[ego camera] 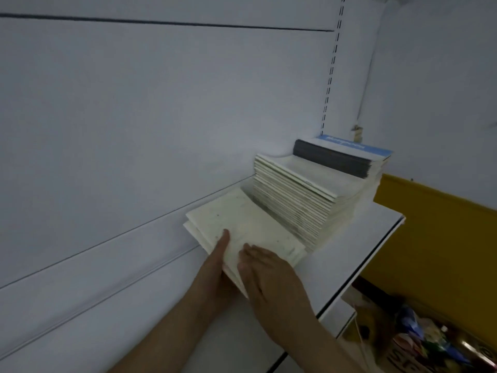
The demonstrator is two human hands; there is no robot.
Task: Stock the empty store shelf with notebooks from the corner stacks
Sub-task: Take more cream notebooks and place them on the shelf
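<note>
Small batch of cream notebooks point(242, 227) lies on white shelf point(349, 254), just beside taller corner stack point(301, 195). Left hand point(215, 275) fingers clamped on batch's near edge; right hand point(271, 281) rests flat on top, fingers together.

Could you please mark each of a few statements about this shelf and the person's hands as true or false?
1. Both hands are on the small pile of cream notebooks. True: the left hand grips its near edge and the right hand lies flat on top.
2. The tall cream stack is lower than that small pile. False: it stands clearly higher.
3. The rearmost stack is topped by a blue and white cover. True.
4. The white shelf is packed along its whole length. False: the notebooks sit only at its corner end.
5. The panel right of the shelf is red. False: it is yellow.
</note>
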